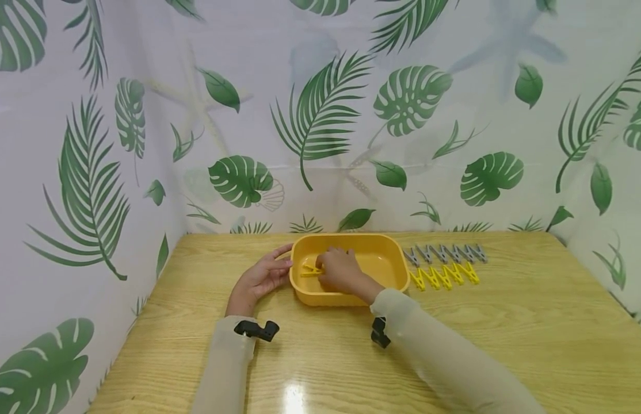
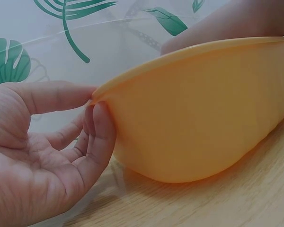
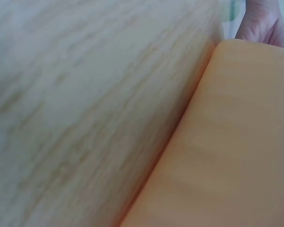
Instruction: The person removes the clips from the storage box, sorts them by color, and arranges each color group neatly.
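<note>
A yellow tub (image 1: 388,256) stands on a wooden table (image 1: 507,322); the left hand (image 1: 263,277) steadies its left rim, thumb on the lip and fingers (image 2: 102,137) against the outer wall. The right hand (image 1: 341,270) reaches into the tub with fingers curled on a yellow peg (image 1: 311,269) lying at the tub's left end. Just right of the tub lie two rows of pegs, grey pegs (image 1: 445,253) behind and yellow pegs (image 1: 445,276) in front.
</note>
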The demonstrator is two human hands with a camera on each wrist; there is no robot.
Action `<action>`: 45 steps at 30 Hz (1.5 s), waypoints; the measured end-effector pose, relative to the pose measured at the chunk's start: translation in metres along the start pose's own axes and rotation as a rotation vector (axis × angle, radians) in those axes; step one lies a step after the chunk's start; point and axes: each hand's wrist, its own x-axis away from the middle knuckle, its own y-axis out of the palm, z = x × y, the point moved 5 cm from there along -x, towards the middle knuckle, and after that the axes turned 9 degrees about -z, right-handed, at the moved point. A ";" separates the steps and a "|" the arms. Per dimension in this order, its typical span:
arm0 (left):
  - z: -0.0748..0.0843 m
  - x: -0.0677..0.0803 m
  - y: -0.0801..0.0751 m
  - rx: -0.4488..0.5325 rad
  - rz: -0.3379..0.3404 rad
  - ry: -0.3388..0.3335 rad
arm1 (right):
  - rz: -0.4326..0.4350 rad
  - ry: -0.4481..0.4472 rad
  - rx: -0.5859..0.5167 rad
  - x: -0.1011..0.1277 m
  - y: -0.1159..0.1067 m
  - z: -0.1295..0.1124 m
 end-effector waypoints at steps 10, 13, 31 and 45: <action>-0.001 0.001 -0.001 -0.010 0.048 -0.015 | -0.008 0.008 -0.016 0.000 -0.002 0.001; 0.000 0.002 -0.001 -0.009 0.049 -0.013 | -0.017 0.009 -0.033 0.001 -0.003 0.003; -0.001 0.000 -0.003 -0.011 0.028 -0.004 | 0.012 -0.015 -0.141 0.014 -0.021 0.012; 0.001 0.000 -0.002 -0.016 0.023 0.004 | 0.192 -0.093 -0.132 0.059 -0.043 0.029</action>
